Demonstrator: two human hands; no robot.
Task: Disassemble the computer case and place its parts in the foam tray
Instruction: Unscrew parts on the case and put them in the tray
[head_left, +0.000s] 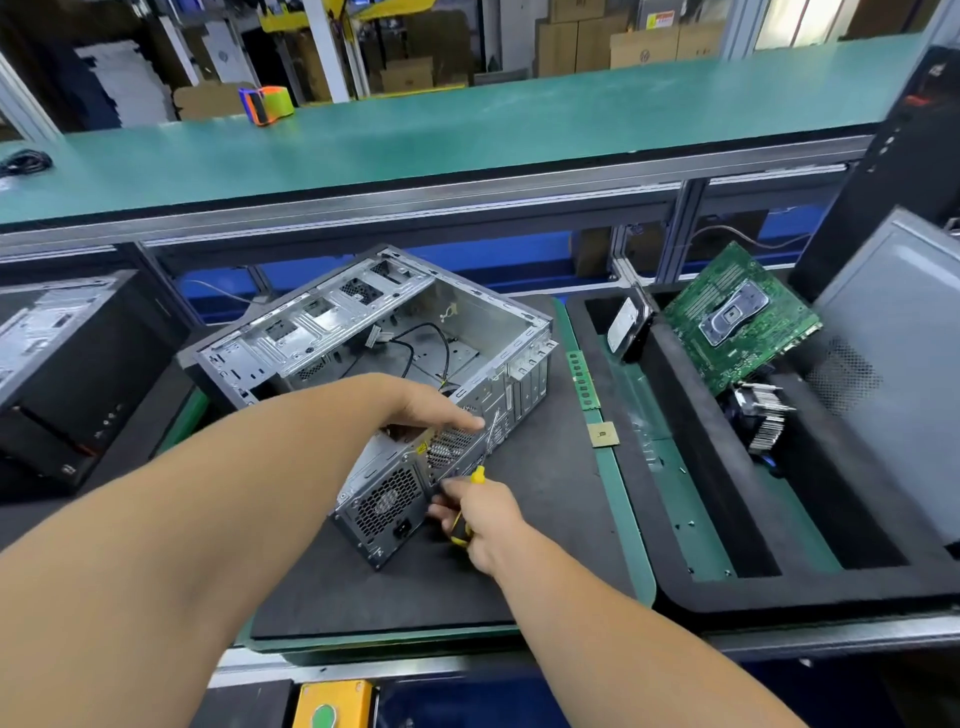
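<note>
Open computer case (374, 332) lying on its side on a dark mat (545, 519) at the centre of the frame, both hands at its rear corner.

The left hand (431, 408) rests on top of the power supply (387, 493) — fingers mostly extended, gripping nothing that can be seen. The right hand (480, 514) has its fingers curled round the yellow-and-black handle of a screwdriver (470, 501), whose shaft points up at the case's rear panel. At right, the black foam tray (691, 467) holds a green motherboard (740, 322), a heatsink with fan (761, 415) and a hard drive (628, 325) standing in a slot. A RAM stick (583, 379) and a CPU chip (603, 434) lie on the surface — between case and tray.
</note>
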